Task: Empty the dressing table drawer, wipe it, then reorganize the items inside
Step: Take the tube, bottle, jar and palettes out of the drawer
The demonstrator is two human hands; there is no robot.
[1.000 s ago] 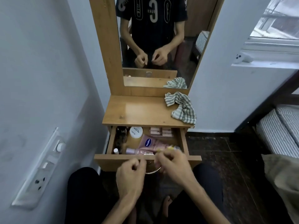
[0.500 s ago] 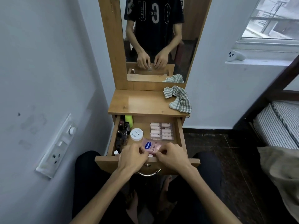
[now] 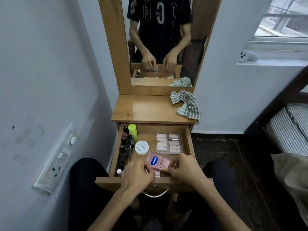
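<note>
The wooden drawer [image 3: 188,144] of the dressing table is pulled out. Inside lie a pink Vaseline tube [image 3: 158,161], a white round jar [image 3: 141,147], a lime-green capped bottle [image 3: 132,130], a row of dark small bottles [image 3: 126,147] along the left wall, and two clear packs of pale tubes [image 3: 168,143]. My left hand [image 3: 135,175] and my right hand [image 3: 185,169] are both in the drawer's front part, fingers pinched on the near end of the pink tube. A bit of yellow shows at my right fingertips. A checked cloth [image 3: 187,105] lies on the table top.
The table top [image 3: 141,109] is bare to the left of the cloth, with a mirror [image 3: 160,42] above. A wall with a switch panel [image 3: 56,157] is close on the left. A bed [image 3: 290,129] stands on the right. My knees flank the drawer front.
The drawer has come further out. Both hands moved from the drawer's front edge down into it and closed on the pink tube.
</note>
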